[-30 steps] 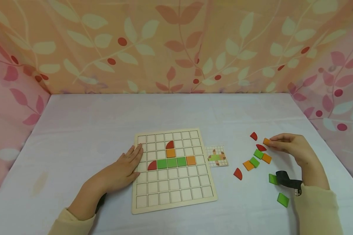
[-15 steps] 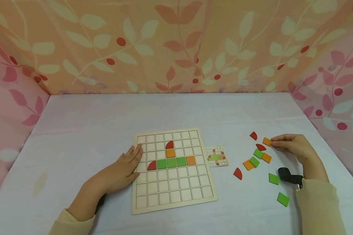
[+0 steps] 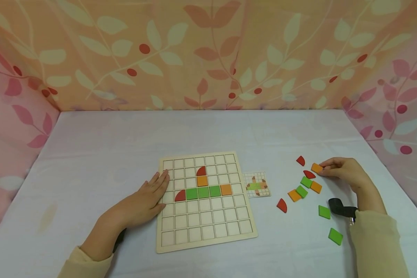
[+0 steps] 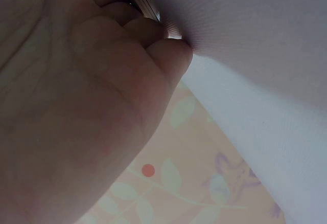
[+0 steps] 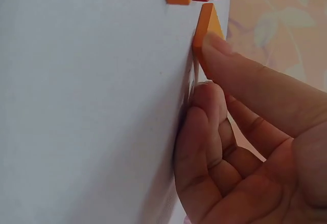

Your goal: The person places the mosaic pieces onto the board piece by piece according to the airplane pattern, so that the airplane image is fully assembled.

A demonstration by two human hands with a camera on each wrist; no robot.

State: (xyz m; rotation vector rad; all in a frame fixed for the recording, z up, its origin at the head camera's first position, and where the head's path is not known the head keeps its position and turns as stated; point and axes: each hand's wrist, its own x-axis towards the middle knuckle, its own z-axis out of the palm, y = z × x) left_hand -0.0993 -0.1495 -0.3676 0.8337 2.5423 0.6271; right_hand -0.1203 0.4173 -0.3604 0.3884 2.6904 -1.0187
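My left hand (image 3: 142,202) lies with its fingers extended on the left edge of a wooden grid board (image 3: 208,241). On that board sit red quarter-circle tiles (image 3: 180,195), green square tiles (image 3: 203,192) and orange square tiles (image 3: 202,181). At the right, my right hand (image 3: 347,175) pinches the corner of a loose orange square tile (image 3: 316,168). The right wrist view shows the thumb against this orange tile (image 5: 207,27), which is tilted, close over the white cloth. In the left wrist view the left palm (image 4: 76,96) fills much of the picture, fingertips at the board's edge.
A small pattern card (image 3: 257,185) touches the board's right side. Between card and right hand lie several loose tiles: red quarter circles (image 3: 282,205), orange squares (image 3: 294,195) and green squares (image 3: 324,212). Floral curtains (image 3: 208,58) stand behind and beside the table.
The right hand's fingertips have shifted slightly right, so more of the orange tile shows. The right wrist camera has moved off the green tile it overlapped. The left hand stays put.
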